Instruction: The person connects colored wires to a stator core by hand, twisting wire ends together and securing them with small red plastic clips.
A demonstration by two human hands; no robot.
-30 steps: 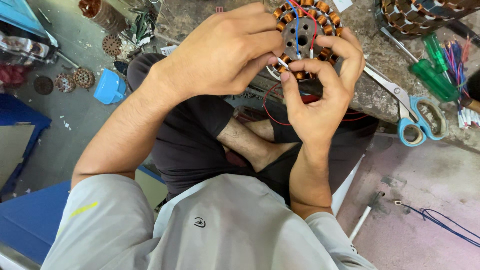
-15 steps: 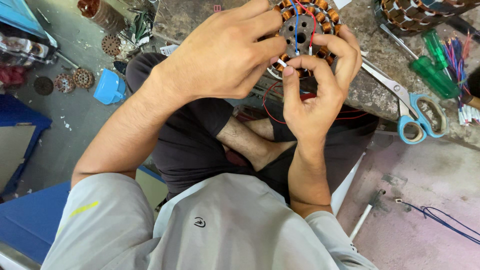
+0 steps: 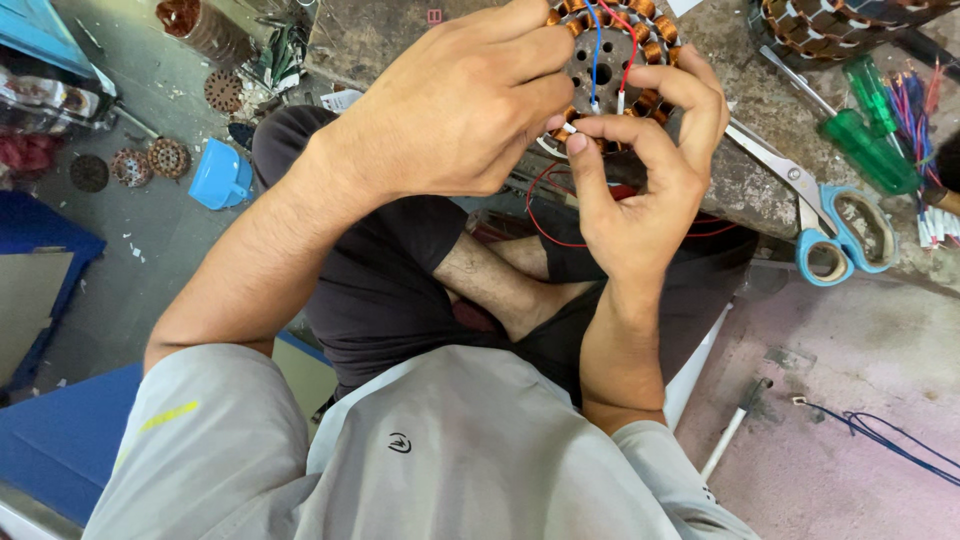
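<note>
A round motor stator (image 3: 618,55) with copper-wound coils around a grey core rests at the edge of a worn workbench (image 3: 745,185). My left hand (image 3: 455,105) grips its left rim from above. My right hand (image 3: 640,170) wraps the lower right rim, thumb and fingers pinching a small white-sleeved wire end. Red and blue wires (image 3: 610,50) run across the stator face, and a red wire loop (image 3: 555,215) hangs below it over my lap.
Blue-handled scissors (image 3: 830,225) and green screwdrivers (image 3: 875,135) lie on the bench to the right, beside a bundle of coloured wires (image 3: 925,110). Another wound stator (image 3: 830,25) sits top right. On the floor left are a blue scoop (image 3: 220,175) and rusty discs (image 3: 150,160).
Both hands and the stator stay nearly in place; my right thumb and fingers have shifted slightly on the wire end at the stator's lower rim.
</note>
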